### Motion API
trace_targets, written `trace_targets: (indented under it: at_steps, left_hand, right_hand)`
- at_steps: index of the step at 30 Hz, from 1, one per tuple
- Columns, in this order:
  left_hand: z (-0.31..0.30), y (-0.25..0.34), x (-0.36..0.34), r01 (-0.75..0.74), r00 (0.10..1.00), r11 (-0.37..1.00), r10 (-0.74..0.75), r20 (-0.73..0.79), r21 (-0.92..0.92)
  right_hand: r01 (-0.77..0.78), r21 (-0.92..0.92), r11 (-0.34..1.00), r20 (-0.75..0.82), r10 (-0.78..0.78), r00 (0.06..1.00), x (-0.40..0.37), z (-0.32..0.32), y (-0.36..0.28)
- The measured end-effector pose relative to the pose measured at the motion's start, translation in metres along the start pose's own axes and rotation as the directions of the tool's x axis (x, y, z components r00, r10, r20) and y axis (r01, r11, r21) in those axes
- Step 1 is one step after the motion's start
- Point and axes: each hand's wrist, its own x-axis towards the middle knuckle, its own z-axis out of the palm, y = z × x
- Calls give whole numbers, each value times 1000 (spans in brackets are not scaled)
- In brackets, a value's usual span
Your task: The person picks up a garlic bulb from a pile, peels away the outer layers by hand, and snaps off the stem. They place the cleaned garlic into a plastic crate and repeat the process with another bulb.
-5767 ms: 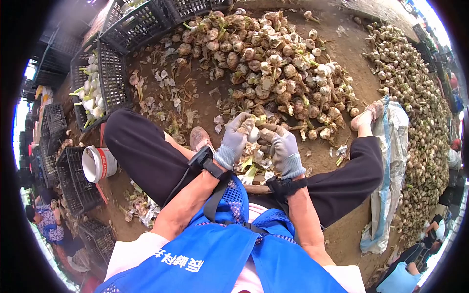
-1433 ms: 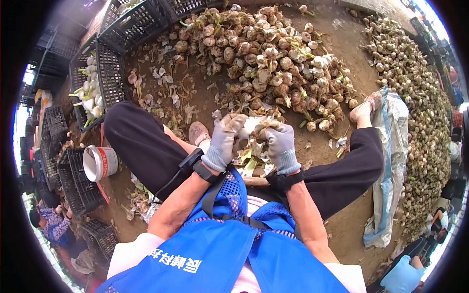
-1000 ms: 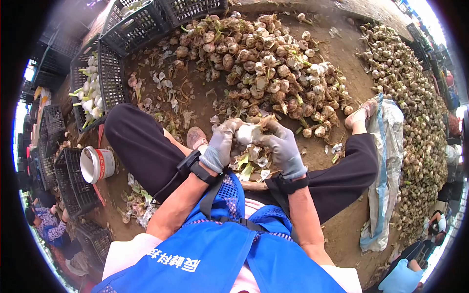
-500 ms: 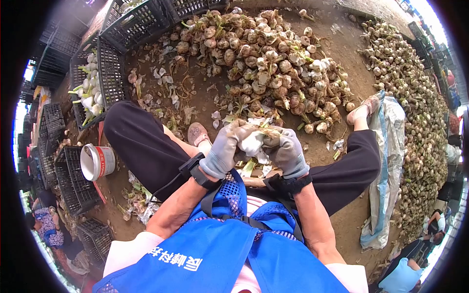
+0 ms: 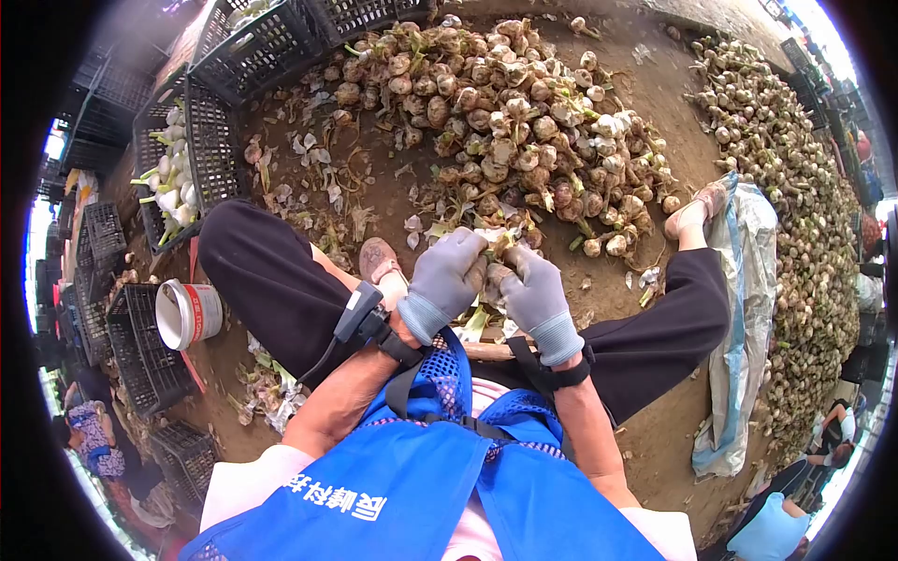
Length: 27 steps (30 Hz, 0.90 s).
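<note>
Both hands wear grey gloves and meet in front of my lap. My left hand (image 5: 447, 271) has its fingers curled against a garlic bulb, which is mostly hidden behind the gloves. Close on the right, my right hand (image 5: 535, 288) bends its fingers round the same bulb. Pale skin and leafy bits (image 5: 496, 239) show at the fingertips. Just beyond the hands lies a large heap of unpeeled garlic (image 5: 524, 122) with roots and stems, on the dirt floor.
Black crates stand at the left, one holding whitish garlic (image 5: 173, 178). A white bucket (image 5: 189, 313) sits beside my leg. A plastic sack (image 5: 739, 337) and a second garlic heap (image 5: 795, 224) lie at the right. Other people sit at both lower edges.
Both hands have turned so that the backs of the gloves face up. The white bulb that showed between them is now mostly covered.
</note>
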Motion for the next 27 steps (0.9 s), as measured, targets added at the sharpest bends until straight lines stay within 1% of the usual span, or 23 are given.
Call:
trace_targets:
  at_steps: [1, 2, 3, 5, 6, 7, 8, 9, 10, 11, 12, 14, 15, 16, 17, 18, 19, 20, 21, 23, 25, 26, 27]
  left_hand:
    - [-2, 1, 0, -61, 998, 987, 54, 44, 151]
    - [-2, 3, -1, -58, 997, 987, 51, 51, 149]
    - [-1, 3, -2, -96, 994, 979, 87, 60, 179]
    - [-4, 5, -2, -133, 990, 970, 121, 70, 205]
    - [-6, 5, -3, -41, 993, 999, 41, 113, -3]
    - [-9, 6, -4, 64, 985, 976, -28, 170, -208]
    - [-13, 9, -5, 387, 918, 709, -234, 321, -589]
    - [-15, 7, -6, 529, 849, 510, -333, 411, -679]
    - [-14, 11, -7, 558, 819, 338, -371, 437, -758]
    - [-15, 16, -7, 562, 786, 156, -404, 467, -812]
    - [-13, 12, -8, 559, 788, 158, -407, 462, -814]
    - [-5, -4, -11, 544, 825, 301, -363, 433, -783]
    - [-4, -8, -10, 540, 827, 303, -364, 429, -785]
    - [-3, -12, -8, 485, 874, 536, -286, 392, -691]
    - [-2, -14, -6, 389, 906, 733, -196, 374, -558]
    - [-3, -11, -5, 229, 957, 898, -138, 255, -374]
    - [-5, -9, -5, 231, 957, 898, -139, 255, -376]
    - [-7, -8, -6, 128, 965, 972, -76, 252, -196]
    - [-9, -6, -7, 14, 965, 1000, -11, 261, -9]
    - [-10, 1, -9, -18, 959, 1000, 16, 284, 3]
    - [-8, 1, -11, -33, 962, 998, 18, 272, 49]
    - [-9, 1, -11, -29, 962, 998, 14, 272, 51]
    - [-9, 2, -10, -18, 967, 996, -4, 253, 85]
  right_hand:
    - [-5, 1, 1000, 0, 5, 1000, -1, -1, -1]
    - [-4, -56, 998, -12, 3, 1000, -1, -1, -1]
    - [-1, -113, 994, -24, -2, 1000, -2, 0, -1]
    - [16, -104, 994, -39, -20, 999, -4, 1, 10]
    - [-133, 288, 948, 67, 119, 991, -5, -5, 13]
    - [-294, 614, 733, 215, 204, 955, -5, -9, 16]
    - [-356, 755, 550, 301, 190, 934, -3, -8, 21]
    - [-262, 687, 677, 241, 127, 962, -4, -8, 21]
    - [-348, 802, 485, 324, 137, 936, -4, -6, 25]
    - [-425, 865, 265, 408, 121, 905, -2, -3, 29]
    - [-427, 864, 266, 411, 116, 904, -2, -2, 28]
    - [-359, 765, 534, 302, 194, 933, -3, 0, 26]
    - [-358, 764, 536, 304, 190, 934, -3, 0, 25]
    - [-343, 617, 709, 244, 242, 939, -2, -1, 25]
    - [-329, 432, 840, 174, 280, 944, -2, -3, 24]
    - [-324, 512, 795, 197, 258, 946, -3, -6, 5]
    - [-325, 511, 795, 198, 260, 945, -3, -9, 0]
    - [-295, 405, 865, 178, 242, 954, -3, -13, -2]
    - [-260, 293, 920, 159, 221, 962, -3, -15, -2]
    - [-254, 312, 916, 156, 214, 964, -3, -11, 9]
    - [-183, 124, 975, 183, 158, 970, -4, -11, 13]
    - [-184, 125, 975, 187, 159, 970, -4, -8, 15]
    - [-158, 182, 971, 161, 129, 978, -5, -5, 17]
